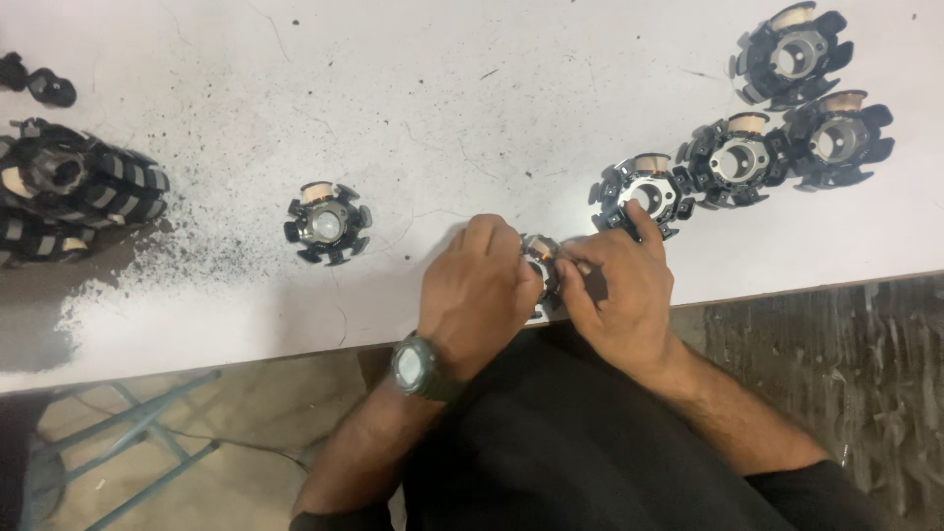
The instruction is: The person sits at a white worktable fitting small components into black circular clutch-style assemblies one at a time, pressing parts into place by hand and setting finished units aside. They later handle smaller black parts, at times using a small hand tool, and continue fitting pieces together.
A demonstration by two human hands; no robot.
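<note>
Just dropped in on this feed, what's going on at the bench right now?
A person at a white table holds a small black stator core between both hands, the left hand and right hand closed around it at the table's near edge. Four similar cores with one copper winding each lie in a cluster to the right, one more sits alone to the left, and a stack stands at far left.

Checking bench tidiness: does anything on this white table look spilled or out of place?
Yes. Dark gritty specks are scattered over the white table at its left, beside the stacked black stator cores. They look like spilled debris. The other cores look intact.
</note>
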